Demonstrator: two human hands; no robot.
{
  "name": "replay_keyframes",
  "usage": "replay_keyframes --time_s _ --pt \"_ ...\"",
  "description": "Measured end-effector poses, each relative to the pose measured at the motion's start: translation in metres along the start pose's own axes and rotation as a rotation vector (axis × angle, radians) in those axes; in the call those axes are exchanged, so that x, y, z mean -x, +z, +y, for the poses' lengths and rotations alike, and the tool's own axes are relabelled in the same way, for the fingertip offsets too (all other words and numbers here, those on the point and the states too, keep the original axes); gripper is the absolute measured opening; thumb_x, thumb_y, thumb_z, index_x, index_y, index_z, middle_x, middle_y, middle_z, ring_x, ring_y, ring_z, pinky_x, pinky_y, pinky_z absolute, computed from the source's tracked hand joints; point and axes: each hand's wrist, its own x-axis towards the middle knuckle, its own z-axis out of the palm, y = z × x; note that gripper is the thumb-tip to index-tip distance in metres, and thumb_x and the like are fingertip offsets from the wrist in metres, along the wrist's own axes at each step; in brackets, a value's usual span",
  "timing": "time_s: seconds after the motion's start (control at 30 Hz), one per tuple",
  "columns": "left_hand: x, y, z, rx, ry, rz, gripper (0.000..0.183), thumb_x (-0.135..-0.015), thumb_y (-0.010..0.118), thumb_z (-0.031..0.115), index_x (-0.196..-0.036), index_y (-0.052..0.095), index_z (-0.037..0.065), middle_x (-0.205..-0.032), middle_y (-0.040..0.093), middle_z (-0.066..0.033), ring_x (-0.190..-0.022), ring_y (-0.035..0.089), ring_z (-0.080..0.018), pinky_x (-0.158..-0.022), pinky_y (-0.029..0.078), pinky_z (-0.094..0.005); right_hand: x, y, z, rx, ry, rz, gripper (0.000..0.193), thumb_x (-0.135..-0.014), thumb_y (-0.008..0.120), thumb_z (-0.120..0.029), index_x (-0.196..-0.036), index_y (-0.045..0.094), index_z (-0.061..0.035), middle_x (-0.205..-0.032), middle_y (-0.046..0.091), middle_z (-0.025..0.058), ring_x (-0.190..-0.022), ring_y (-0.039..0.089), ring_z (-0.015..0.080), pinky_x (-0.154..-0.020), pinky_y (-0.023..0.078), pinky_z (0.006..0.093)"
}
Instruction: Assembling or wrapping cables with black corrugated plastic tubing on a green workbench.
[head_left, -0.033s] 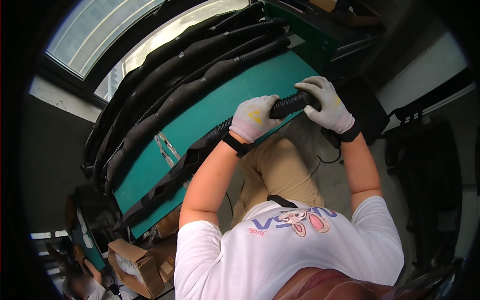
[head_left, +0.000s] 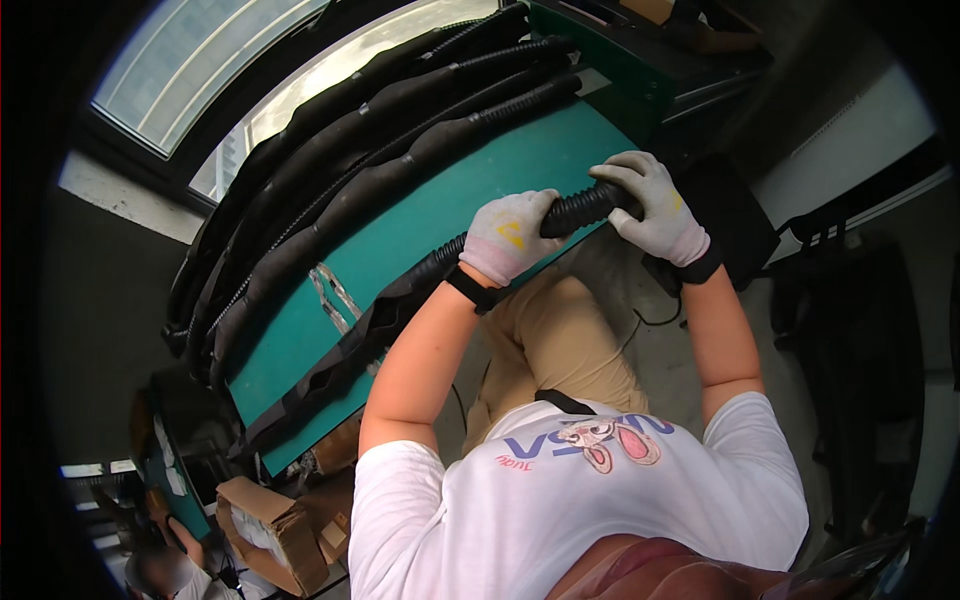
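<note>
A black corrugated hose (head_left: 578, 212) lies along the near edge of a green tabletop (head_left: 480, 185), its left stretch wrapped in a black fabric sleeve (head_left: 330, 372). My left hand (head_left: 508, 235), in a whitish glove, grips the hose, fingers curled round it. At the hose's right end, my right hand (head_left: 650, 205), gloved likewise, closes on it with thumb below and fingers above. Bare ridges show between the two hands. The very tip of the hose is hidden by my right hand.
Several long black sleeved hoses (head_left: 370, 180) lie side by side along the table's far edge, by a window (head_left: 210, 60). Clear plastic strips (head_left: 335, 298) rest on the tabletop. An open cardboard box (head_left: 270, 530) stands at lower left, near another person (head_left: 175, 570). A black chair (head_left: 730, 215) is at right.
</note>
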Motion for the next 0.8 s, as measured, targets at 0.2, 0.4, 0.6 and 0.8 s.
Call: replay_keyframes --time_s 0.2,0.4,0.6,0.8 --pt "0.007 0.000 0.001 -0.017 0.082 -0.008 0.049 -0.075 0.084 0.022 -0.118 0.066 0.007 -0.098 0.072 -0.0126 -0.090 0.070 -0.0339 -0.078 0.057 -0.0427 -0.003 0.014 -0.001 -0.013 0.047 0.092 0.046 -0.073 0.081 -0.027 -0.113 0.072 -0.0061 -0.122 0.064 0.0163 -0.120 0.057 0.0348 -0.106 0.046 0.0451" --pt "0.008 -0.002 0.000 0.064 0.100 0.021 0.055 -0.074 0.085 0.021 -0.123 0.064 0.008 -0.102 0.071 -0.0133 -0.094 0.070 -0.0340 -0.081 0.056 -0.0426 -0.002 0.005 0.000 0.181 -0.022 -0.032 0.067 -0.058 0.093 -0.048 -0.106 0.073 -0.0062 -0.112 0.068 0.0110 -0.113 0.060 0.0336 -0.098 0.050 0.0453" --pt "0.014 -0.039 0.009 -0.068 -0.244 -0.305 0.053 -0.076 0.086 0.032 -0.119 0.068 0.008 -0.104 0.073 -0.0152 -0.097 0.070 -0.0355 -0.084 0.056 -0.0430 0.009 0.005 0.005 0.165 0.027 0.112 0.062 -0.058 0.093 -0.043 -0.103 0.074 -0.0050 -0.106 0.068 0.0126 -0.109 0.062 0.0340 -0.096 0.051 0.0447" --pt "0.050 -0.063 -0.009 -0.150 -0.338 -0.263 0.054 -0.075 0.087 0.040 -0.115 0.069 0.008 -0.100 0.074 -0.0145 -0.095 0.070 -0.0364 -0.084 0.056 -0.0432 0.012 0.009 0.014 0.113 0.073 0.133 0.057 -0.060 0.092 -0.037 -0.103 0.074 -0.0043 -0.108 0.067 0.0139 -0.110 0.061 0.0337 -0.096 0.051 0.0440"
